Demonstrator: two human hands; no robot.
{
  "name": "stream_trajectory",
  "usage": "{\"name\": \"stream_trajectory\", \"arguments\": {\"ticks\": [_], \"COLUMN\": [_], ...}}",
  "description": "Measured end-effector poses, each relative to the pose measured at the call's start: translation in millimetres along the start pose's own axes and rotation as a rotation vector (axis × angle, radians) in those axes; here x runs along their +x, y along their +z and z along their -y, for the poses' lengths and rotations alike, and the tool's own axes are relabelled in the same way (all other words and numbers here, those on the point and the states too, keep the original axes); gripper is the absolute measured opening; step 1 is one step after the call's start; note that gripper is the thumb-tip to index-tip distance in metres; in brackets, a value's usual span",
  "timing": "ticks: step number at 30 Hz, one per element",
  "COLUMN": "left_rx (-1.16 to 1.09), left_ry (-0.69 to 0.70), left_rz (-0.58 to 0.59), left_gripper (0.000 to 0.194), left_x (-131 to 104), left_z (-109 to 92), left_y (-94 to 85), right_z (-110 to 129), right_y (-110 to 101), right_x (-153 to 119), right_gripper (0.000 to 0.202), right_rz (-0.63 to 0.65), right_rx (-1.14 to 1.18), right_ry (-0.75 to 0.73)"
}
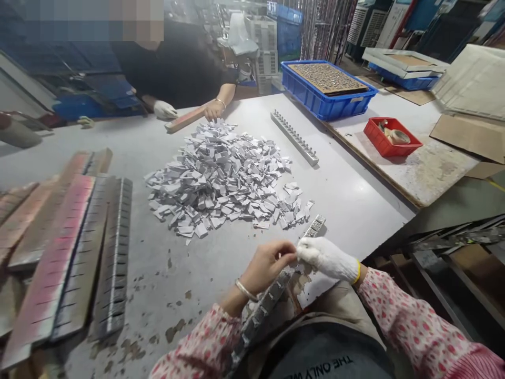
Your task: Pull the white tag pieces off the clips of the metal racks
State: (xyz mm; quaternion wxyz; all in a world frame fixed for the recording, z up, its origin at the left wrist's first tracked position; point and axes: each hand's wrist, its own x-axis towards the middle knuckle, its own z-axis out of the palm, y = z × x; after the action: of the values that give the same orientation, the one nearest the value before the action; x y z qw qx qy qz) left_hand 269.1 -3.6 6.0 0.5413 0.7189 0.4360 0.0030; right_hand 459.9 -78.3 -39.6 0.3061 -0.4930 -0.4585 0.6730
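Observation:
My left hand (270, 266), bare with a bracelet at the wrist, is closed in a pinch over a long grey slotted bar (262, 310). My right hand (325, 256), in a white glove, meets it fingertip to fingertip, also closed. Whatever lies between the fingertips is too small and covered to make out. The bar runs slantwise beneath both hands, from near my lap to its far end on the table, where textured metallic squares show. Beyond my hands lies a big heap of small white folded pieces (221, 179).
Several slotted bars (67, 252), some pink, are stacked at left. A bar with pegs (294, 138) lies on the table (347, 184) beyond. Across, a person's gloved hand (164, 110) and bare hand are at another bar (187, 118). A blue crate (315, 108) and red bin (389, 150) stand right.

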Motion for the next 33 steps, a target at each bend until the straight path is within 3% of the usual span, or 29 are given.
{"name": "stream_trajectory", "arguments": {"ticks": [3,7,12,14,17,19,22,28,31,33], "left_rx": [-0.009,-0.008,-0.471,-0.528,-0.274,-0.065,0.123,0.266,0.311,0.338], "left_ry": [-0.007,-0.039,-0.103,-0.153,-0.104,0.0,0.094,0.043,0.017,-0.018], "left_rz": [0.004,-0.043,0.002,-0.063,-0.295,-0.351,-0.289,-0.255,-0.218,-0.161], "left_gripper": [0.023,0.035,0.057,0.057,0.041,0.028,0.025,0.031,0.036,0.041], "left_x": [-16.2,-27.4,-34.7,-34.7,-33.1,-32.9,-34.8,-34.4,-28.4,-23.6], "left_z": [-17.9,-20.3,-17.8,-18.4,-20.6,-21.6,-19.7,-5.9,1.3,5.9], "left_y": [0.6,2.7,17.8,22.7,23.7,22.4,23.6,34.0,35.5,35.4], "right_z": [10.7,9.3,12.2,14.5,14.5,10.7,-1.0,-26.4,-29.5,-29.5], "right_y": [11.1,21.7,36.6,38.0,33.1,28.9,29.4,56.7,60.7,49.5], "right_x": [-3.0,-11.8,-26.0,-28.0,-25.6,-22.8,-19.8,-20.7,-20.7,-17.7], "right_gripper": [0.032,0.029,0.043,0.045,0.045,0.045,0.044,0.042,0.041,0.043], "right_rz": [0.038,-0.014,0.179,0.142,-0.035,-0.082,-0.098,-0.195,-0.206,-0.191], "right_rx": [0.027,0.242,0.515,0.472,0.257,0.119,0.099,0.469,0.44,0.365], "right_ry": [-0.131,-0.08,0.015,0.012,-0.069,-0.129,-0.124,0.043,0.025,0.03]}}
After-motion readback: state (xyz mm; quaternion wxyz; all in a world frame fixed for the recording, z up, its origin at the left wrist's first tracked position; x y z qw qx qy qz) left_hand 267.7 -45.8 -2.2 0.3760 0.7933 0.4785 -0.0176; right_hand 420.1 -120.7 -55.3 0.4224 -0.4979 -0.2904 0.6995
